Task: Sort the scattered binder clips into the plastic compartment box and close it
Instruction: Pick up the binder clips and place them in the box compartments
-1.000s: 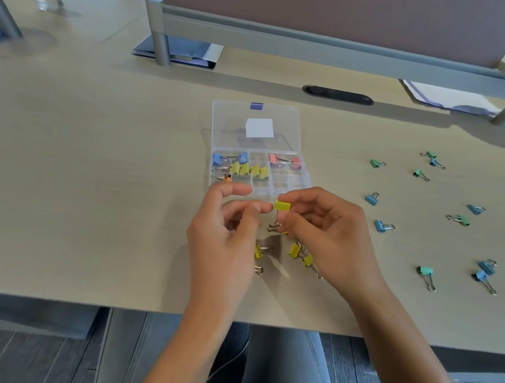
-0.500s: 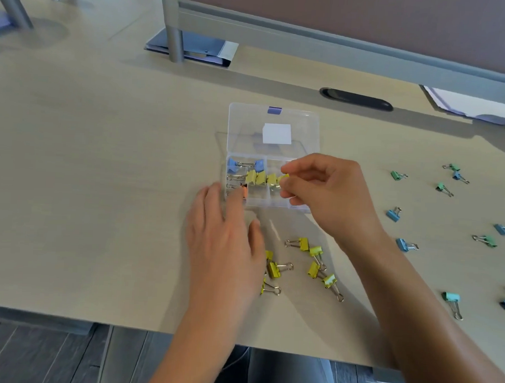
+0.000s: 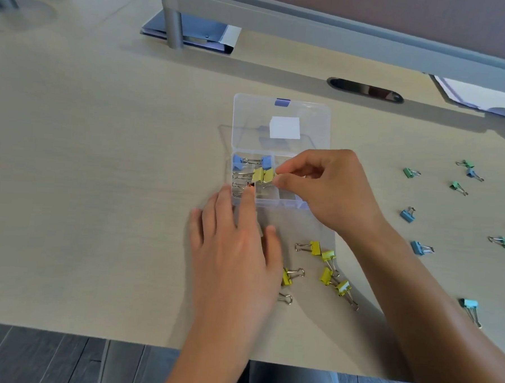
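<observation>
A clear plastic compartment box lies open on the desk, its lid flat behind it. Two blue clips and some yellow clips lie in its left compartments. My right hand hovers over the box, thumb and forefinger pinching a yellow binder clip beside the others. My left hand lies flat on the desk, fingertips touching the box's front left corner. Several loose yellow clips lie in front of the box.
Several blue clips and green clips are scattered at the right. At the back are a divider post, a blue folder, a cable slot and papers. The desk's front edge runs below my wrists.
My right hand carried the yellow clip from in front of the box into its left compartment. My left hand let go of it and dropped flat by the box's front corner.
</observation>
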The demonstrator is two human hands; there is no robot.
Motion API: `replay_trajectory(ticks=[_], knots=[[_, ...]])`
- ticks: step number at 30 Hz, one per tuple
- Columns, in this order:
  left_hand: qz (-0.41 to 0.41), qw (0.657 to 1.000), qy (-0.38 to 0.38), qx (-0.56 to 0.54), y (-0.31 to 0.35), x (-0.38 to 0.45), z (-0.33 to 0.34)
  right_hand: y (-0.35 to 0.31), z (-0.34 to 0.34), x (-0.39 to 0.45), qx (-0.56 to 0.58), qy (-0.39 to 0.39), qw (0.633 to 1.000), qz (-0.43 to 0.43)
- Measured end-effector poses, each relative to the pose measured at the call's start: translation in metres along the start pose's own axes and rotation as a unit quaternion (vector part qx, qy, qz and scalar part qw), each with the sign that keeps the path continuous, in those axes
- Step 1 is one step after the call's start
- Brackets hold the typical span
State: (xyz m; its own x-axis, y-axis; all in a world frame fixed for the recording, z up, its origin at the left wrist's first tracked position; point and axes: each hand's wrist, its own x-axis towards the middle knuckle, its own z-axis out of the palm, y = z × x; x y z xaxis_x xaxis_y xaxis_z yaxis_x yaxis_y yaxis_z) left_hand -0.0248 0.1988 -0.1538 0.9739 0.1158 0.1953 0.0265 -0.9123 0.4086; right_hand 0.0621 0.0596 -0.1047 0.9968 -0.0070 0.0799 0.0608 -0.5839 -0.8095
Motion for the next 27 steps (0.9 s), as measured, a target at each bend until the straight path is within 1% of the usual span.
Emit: replay_trajectory(ticks=[12, 19, 27], knots=[[0.000, 1.000, 0.001, 0.006, -0.0023, 0.0007, 0.0011, -0.0027, 0.0075, -0.0022, -0.063, -0.024, 0.998, 0.008], [-0.002, 1.000, -0.001, 0.009, -0.0021, 0.0009, 0.0005, 0.0009, 0.0100, 0.0006, -0.127, -0.028, 0.992, -0.006], [-0.001, 1.000, 0.004, 0.004, -0.0016, 0.0007, -0.0005, 0.0016, 0.0060, 0.0041, -0.133, -0.046, 0.990, -0.023]])
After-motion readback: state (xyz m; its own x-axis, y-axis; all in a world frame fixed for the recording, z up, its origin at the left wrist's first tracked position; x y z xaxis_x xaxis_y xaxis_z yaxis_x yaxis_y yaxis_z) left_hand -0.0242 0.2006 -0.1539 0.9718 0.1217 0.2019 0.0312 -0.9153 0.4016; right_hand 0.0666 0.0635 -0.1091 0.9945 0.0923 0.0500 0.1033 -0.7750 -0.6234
